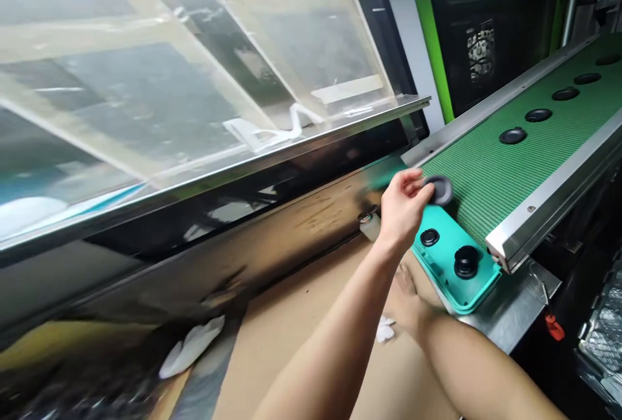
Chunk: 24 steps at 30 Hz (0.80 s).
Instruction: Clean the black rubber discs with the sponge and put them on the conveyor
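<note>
Green conveyor belt (490, 174) at two o'clock; my left hand (403, 209) pinches a grey disc (438, 189) over its end. I cannot tell my right hand's (411, 300) grip, half hidden.

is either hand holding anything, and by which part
The left hand pinches a dark round disc by its near edge between its fingers. The right hand is mostly hidden behind the left arm; cannot tell.

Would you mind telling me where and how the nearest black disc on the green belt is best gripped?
Probably by its raised rim, thumb and finger on opposite edges, coming from above. The disc lies flat on the belt with open space around it, apart from the next disc.
</note>
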### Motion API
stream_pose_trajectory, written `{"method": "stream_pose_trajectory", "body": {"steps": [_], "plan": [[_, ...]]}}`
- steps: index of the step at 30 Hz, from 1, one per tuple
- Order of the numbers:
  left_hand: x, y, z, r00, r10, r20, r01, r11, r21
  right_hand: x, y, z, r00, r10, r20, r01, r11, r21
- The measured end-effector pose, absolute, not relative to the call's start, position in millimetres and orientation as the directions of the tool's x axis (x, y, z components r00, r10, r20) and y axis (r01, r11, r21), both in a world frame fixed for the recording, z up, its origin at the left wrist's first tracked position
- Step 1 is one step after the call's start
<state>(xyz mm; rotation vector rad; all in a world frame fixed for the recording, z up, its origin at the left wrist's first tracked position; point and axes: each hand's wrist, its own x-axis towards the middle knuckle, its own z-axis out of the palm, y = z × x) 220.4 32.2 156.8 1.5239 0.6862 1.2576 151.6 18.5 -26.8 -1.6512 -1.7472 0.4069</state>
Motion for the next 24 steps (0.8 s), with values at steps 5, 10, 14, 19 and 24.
{"method": "stream_pose_trajectory", "body": {"steps": [5,10,14,19,24], "plan": [[59,16,70,0.062,0.985,-0.161,-0.385,0.172,0.907,157,16,-21,0.030,0.948,0.318,0.809,0.164,-0.565],[-29,0,4,-0.074,0.933,-0.353,-0.626,0.232,0.744,167,17,-17,0.040,0.913,0.405,0.841,0.188,-0.507],[-35,-4,-9,0.026,0.974,-0.225,-0.656,0.187,0.731,153,10,1,0.072,0.753,0.654,0.785,0.362,-0.503],[-35,-3,-4,0.190,0.969,-0.159,-0.757,0.248,0.605,104,-28,6,-0.242,0.753,0.612,0.740,0.551,-0.386],[-39,-2,-4,0.260,0.940,-0.222,-0.801,0.338,0.493,83,-39,5,-0.386,0.800,0.460,0.806,0.535,-0.253]]}}
